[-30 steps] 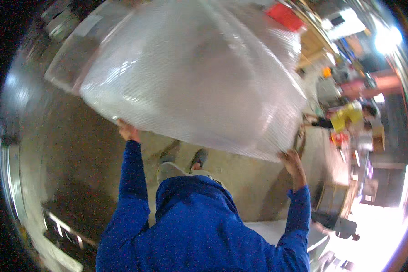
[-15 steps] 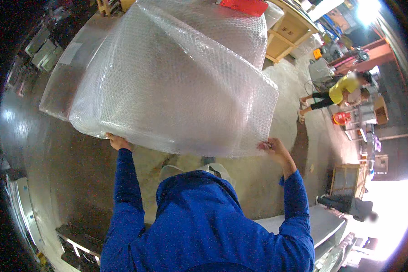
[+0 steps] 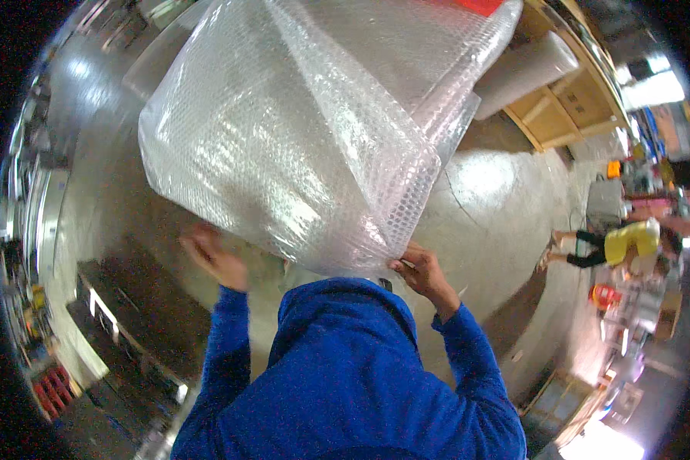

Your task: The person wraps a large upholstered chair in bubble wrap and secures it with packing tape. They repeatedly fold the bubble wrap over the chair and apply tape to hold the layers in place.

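Observation:
A large object wrapped in clear bubble wrap (image 3: 284,146) fills the upper middle in front of me. A loose flap of the wrap folds diagonally across its face down to a corner. My right hand (image 3: 422,276) pinches that lower corner between thumb and fingers. Just below the bundle's lower left edge is my left hand (image 3: 218,261), seemingly apart from the wrap; motion smears its fingers. What lies inside the wrap cannot be made out. Part of a red piece (image 3: 479,6) shows at the top edge.
At the upper right stand a pale roll (image 3: 533,73) and a wooden crate (image 3: 567,103). A person in a yellow top (image 3: 629,244) is farther off on the right, near a red bucket-like thing (image 3: 604,297). Dark low benches (image 3: 138,307) stand at the left.
My left hand has come off the wrap's lower edge. The right hand, still pinching the corner, has moved inward and slightly down. The view has turned, and the flap lies more folded.

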Available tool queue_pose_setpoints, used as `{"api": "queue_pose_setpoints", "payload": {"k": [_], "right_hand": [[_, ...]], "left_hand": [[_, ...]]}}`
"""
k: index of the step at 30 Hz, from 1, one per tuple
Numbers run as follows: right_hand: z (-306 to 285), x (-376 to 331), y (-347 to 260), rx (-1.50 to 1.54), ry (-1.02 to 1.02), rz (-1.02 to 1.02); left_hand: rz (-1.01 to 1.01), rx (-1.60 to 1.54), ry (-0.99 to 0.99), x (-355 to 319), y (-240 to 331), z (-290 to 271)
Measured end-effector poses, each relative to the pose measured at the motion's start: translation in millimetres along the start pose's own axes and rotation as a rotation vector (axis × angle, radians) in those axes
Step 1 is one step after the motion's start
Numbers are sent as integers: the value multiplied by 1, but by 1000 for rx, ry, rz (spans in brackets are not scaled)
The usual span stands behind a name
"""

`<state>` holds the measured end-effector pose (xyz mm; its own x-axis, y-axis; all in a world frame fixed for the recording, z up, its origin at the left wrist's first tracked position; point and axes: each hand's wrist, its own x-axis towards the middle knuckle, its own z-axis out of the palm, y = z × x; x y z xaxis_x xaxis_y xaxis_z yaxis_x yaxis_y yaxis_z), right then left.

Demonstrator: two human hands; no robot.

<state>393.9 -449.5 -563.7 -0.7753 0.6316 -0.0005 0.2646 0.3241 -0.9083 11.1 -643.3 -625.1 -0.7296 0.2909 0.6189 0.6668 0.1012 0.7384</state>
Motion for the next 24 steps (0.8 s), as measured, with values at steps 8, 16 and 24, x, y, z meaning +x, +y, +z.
{"api": "queue_pose_setpoints", "payload": {"k": [8,16,24], "right_hand": [[3,55,30,-64,-156,-196],[-217,194,-152,-675,365,-559],[-253,344,-191,-1157,383,-502]], "left_hand": [[196,172,-464,-74,175,48],[215,155,-423,-75,165,55],[193,136,-384,-78,160,55]]}}
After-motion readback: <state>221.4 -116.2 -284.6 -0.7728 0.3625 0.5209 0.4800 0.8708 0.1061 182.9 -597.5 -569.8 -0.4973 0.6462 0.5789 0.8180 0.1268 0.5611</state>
